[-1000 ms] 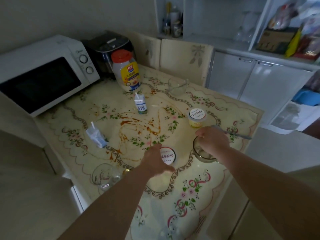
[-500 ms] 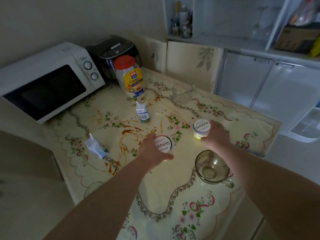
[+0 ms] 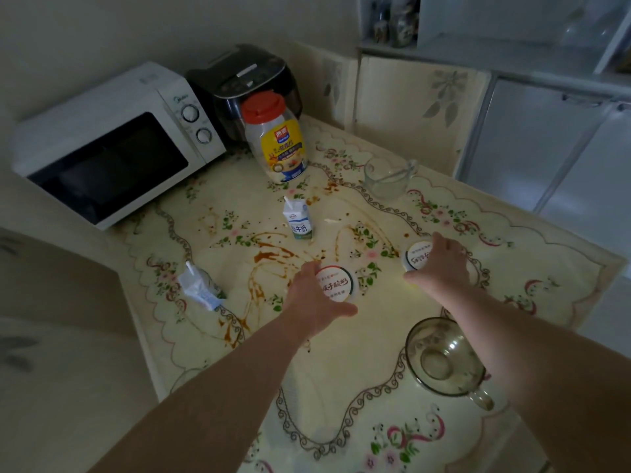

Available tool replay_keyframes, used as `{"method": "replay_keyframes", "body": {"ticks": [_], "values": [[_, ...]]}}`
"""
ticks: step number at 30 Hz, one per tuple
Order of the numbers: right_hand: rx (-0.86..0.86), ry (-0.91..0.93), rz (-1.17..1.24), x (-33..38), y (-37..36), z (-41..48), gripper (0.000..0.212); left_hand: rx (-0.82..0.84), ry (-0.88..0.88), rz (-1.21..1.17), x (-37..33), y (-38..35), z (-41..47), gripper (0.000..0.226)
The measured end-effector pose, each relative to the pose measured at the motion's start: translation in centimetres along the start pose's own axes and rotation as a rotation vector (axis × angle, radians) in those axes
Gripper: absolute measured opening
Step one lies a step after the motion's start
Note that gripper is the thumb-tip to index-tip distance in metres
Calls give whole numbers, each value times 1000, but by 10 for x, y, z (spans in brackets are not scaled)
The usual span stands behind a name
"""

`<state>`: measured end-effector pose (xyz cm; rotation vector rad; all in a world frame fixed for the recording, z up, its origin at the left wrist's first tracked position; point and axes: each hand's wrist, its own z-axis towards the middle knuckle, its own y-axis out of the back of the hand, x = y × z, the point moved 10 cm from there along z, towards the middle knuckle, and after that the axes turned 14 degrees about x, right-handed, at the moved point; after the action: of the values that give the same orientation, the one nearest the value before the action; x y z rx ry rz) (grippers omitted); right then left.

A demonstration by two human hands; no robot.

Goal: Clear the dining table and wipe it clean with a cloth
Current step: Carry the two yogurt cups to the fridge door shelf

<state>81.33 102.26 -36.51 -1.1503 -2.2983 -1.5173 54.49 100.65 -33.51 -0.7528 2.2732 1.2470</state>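
Table (image 3: 341,370) under floral cloth, smeared with brown sauce (image 3: 269,256). Two round white-lidded tubs: left hand (image 3: 314,298) grip clamped round the nearer tub (image 3: 336,285); right hand (image 3: 440,268) grip clamped on the farther tub (image 3: 417,256). Two white milk cartons: upright carton (image 3: 298,221), crushed carton (image 3: 201,290). Two glass cups: clear cup (image 3: 386,180) holds a slim utensil (image 3: 396,174); smoked cup (image 3: 444,356) shows specks only.

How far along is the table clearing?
Barely begun: nothing looks cleared. In hand: the left hand grips the left yogurt tub, the right hand grips the right yogurt tub. Left: the upright milk carton, crushed carton, far glass cup and near glass mug to remove, brown smears to wipe; no cloth in view.
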Motion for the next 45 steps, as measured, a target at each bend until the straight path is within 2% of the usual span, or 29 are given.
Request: {"method": "replay_keyframes", "body": {"ticks": [9, 18, 23, 30, 38, 45], "values": [[-38, 82, 7, 18, 13, -15, 95, -62, -8, -61, 10, 9, -14, 106], [34, 217, -60, 64, -15, -76, 98, -110, -48, -69, 22, 36, -59, 105], [32, 268, -90, 78, -42, -132, 92, -153, -46, -133, 50, 58, -106, 110], [46, 304, -175, 88, -90, -228, 98, -211, -73, -163, 102, 81, -185, 106], [50, 383, -176, 94, -145, -347, 95, -186, -109, -231, 174, 76, -284, 102], [22, 453, -203, 88, -177, -435, 99, -242, -99, -270, 232, 66, -358, 102]]}}
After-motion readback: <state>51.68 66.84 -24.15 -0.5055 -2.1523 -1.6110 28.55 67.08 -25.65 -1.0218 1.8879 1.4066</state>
